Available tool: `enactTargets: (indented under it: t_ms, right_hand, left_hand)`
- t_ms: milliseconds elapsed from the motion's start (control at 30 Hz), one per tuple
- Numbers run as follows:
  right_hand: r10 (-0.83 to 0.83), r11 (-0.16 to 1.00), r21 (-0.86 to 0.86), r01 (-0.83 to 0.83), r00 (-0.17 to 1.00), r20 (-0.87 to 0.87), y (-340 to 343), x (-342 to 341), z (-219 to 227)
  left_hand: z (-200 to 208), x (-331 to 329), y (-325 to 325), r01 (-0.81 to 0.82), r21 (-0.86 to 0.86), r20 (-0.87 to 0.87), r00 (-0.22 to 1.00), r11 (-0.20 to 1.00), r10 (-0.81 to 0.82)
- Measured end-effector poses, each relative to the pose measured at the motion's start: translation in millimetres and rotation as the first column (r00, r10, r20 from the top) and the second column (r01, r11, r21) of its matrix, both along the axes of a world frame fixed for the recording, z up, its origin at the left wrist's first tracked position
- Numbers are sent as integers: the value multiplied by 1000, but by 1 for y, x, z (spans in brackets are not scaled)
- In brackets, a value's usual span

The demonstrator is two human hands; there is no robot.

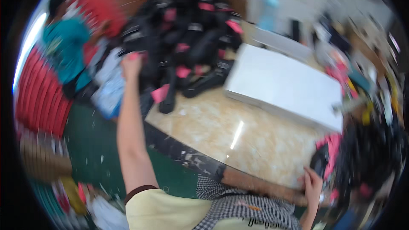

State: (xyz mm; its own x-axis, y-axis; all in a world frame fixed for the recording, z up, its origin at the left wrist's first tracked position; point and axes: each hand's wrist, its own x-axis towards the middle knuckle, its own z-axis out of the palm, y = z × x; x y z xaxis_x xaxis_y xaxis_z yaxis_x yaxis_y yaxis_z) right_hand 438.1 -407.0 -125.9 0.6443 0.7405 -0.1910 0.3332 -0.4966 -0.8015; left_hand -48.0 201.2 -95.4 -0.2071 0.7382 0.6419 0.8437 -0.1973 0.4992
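Observation:
My left arm stretches far forward, and my left hand (131,64) is at the left edge of a big heap of black padded straps (194,38) with buckles and pink pieces. Its fingers look curled closed; a pink spot shows at their tips, and what they hold is blurred. Near the right front edge of the marbled tabletop (255,145), my right hand (313,182) has its fingers loosely apart with nothing seen in them. Just beyond it lies a pink and black piece (330,155), beside a second dark pile (370,157).
A white box (285,85) occupies the table's right half, with a blue bottle (269,10) behind it. At the left, a person in a teal shirt (68,47) is beside stacked red chairs (40,93). Pale plastic bags (108,81) hang by the heap. The floor (96,145) is green.

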Motion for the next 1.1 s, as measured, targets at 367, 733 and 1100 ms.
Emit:
enactTargets:
  t_ms: [367,733,1100]
  right_hand:
    - [-547,832,101,546,774,318,-108,21,24]
    - [-124,990,81,115,986,115,-104,59,-3]
    - [47,874,-262,409,465,884,-189,362,-50]
  left_hand:
    - [20,86,17,55,126,300,950,991,-90]
    - [-102,406,-475,803,-242,956,102,-544,-274]
    - [-106,371,-454,920,-249,953,288,-303,91]
